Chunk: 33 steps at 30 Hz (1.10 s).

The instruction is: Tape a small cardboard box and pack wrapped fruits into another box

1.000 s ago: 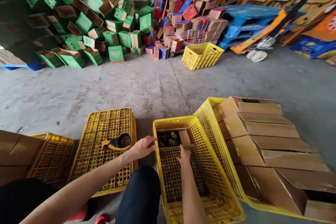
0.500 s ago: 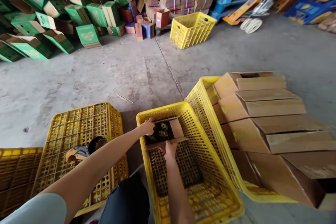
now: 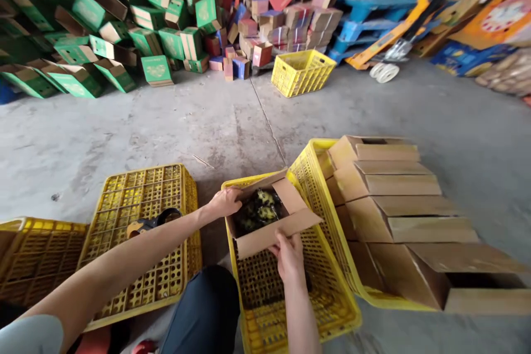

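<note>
An open brown cardboard box (image 3: 265, 235) with dark and yellow contents (image 3: 260, 211) is raised over the far end of a yellow plastic crate (image 3: 290, 310) in front of me. My left hand (image 3: 225, 202) grips the box's left edge. My right hand (image 3: 288, 254) holds its near wall from below. Both hands are closed on the box.
An upturned yellow crate (image 3: 124, 265) at my left carries a tape dispenser (image 3: 151, 222). A second crate (image 3: 315, 163) on the right holds a row of brown cartons (image 3: 394, 199). Green boxes (image 3: 108, 27), red and blue boxes, another yellow crate (image 3: 302, 72) and a pallet jack (image 3: 390, 44) lie beyond the bare concrete floor.
The box has come up from the bottom of the crate to above its rim, tilted toward me. My right hand moved from inside the crate to the box's near wall.
</note>
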{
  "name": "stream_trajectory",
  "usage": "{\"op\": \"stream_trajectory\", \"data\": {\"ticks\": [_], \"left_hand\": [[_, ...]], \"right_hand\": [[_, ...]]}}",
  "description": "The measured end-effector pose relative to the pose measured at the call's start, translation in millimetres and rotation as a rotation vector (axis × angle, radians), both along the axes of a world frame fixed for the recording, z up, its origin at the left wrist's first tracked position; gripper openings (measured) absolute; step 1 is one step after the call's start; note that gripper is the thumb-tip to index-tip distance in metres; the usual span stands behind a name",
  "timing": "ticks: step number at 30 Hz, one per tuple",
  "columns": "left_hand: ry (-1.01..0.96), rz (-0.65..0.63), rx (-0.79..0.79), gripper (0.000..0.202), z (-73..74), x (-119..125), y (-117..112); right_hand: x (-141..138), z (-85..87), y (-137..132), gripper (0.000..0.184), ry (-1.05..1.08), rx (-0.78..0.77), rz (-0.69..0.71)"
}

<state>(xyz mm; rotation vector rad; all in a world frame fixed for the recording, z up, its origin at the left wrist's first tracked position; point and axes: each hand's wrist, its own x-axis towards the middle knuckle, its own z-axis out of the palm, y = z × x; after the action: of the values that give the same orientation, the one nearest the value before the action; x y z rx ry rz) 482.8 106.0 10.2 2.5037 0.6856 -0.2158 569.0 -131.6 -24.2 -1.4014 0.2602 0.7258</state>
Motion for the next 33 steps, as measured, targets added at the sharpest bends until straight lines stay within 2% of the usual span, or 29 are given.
{"op": "stream_trajectory", "data": {"ticks": [4,7,9,10,12,14,16,19,22,24,27,31,33], "left_hand": [[-0.269,0.062,0.109,0.047,85.3,-57.9,10.0],[-0.392,0.08,0.229,0.042,151.1,-112.8,18.6],[-0.401,0.097,0.303,0.04,186.7,-156.8,21.2],[-0.394,0.11,0.334,0.039,199.9,-180.8,21.0],[-0.371,0.15,0.377,0.037,215.3,-232.1,17.9],[-0.351,0.203,0.394,0.036,215.3,-285.0,12.2],[-0.33,0.248,0.382,0.037,201.9,-336.3,7.2],[-0.28,0.321,0.332,0.035,166.9,-403.4,6.1],[-0.241,0.358,0.281,0.03,129.5,-451.8,10.7],[-0.255,0.348,0.262,0.028,108.6,-472.5,13.3],[-0.205,0.353,0.263,0.03,86.6,-488.8,12.8],[-0.193,0.353,0.325,0.036,75.8,-497.4,3.5],[-0.23,0.351,0.35,0.039,74.2,-503.0,-3.3]], "right_hand": [[-36.5,89.5,12.4,0.061,-0.11,0.126,0.067],[-83.8,142.0,30.4,0.068,-0.151,0.216,0.116],[-125.9,163.2,41.9,0.068,-0.163,0.257,0.126],[-149.5,169.2,46.4,0.067,-0.16,0.271,0.132],[-199.8,172.1,51.6,0.066,-0.136,0.298,0.155],[-251.5,164.4,52.1,0.07,-0.092,0.316,0.222],[-301.9,148.2,50.1,0.073,-0.041,0.301,0.269],[-370.6,115.1,47.4,0.072,0.046,0.266,0.298],[-425.7,84.2,48.3,0.071,0.077,0.223,0.304],[-452.5,71.1,51.2,0.072,0.069,0.198,0.346],[-476.7,65.1,56.6,0.071,0.081,0.171,0.42],[-483.7,73.6,52.4,0.079,0.149,0.126,0.465],[-481.2,81.2,41.6,0.084,0.182,0.082,0.548]]}}
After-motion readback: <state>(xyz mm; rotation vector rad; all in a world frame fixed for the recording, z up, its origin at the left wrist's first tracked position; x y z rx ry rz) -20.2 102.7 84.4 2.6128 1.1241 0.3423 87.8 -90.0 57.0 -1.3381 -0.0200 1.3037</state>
